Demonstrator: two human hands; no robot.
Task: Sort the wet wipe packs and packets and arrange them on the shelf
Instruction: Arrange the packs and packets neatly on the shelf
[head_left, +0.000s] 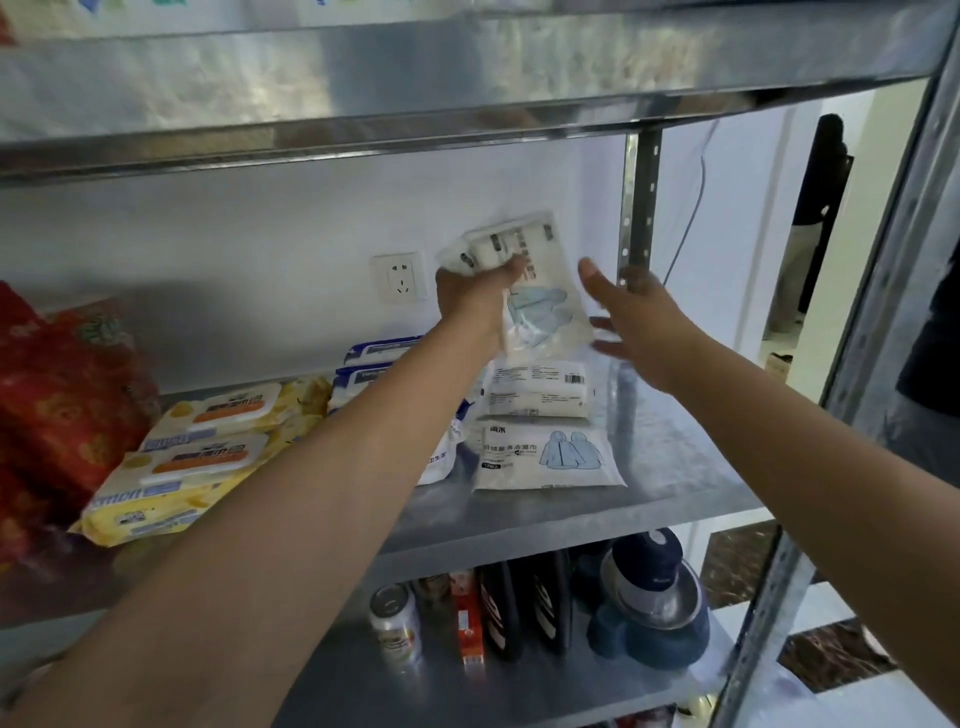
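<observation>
hold: your left hand grips a bunch of white packets, long axis hanging down over the shelf near its back right corner | right hand: spread open, empty, just beside them on the right | drop spot, likely: white stack directly below

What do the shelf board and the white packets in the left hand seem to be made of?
The shelf board: probably galvanised sheet steel, dull grey with a mottled, faintly reflective sheen. The white packets, gripped by the left hand: apparently thin plastic film, slightly glossy, since it crumples and hangs limp.
</observation>
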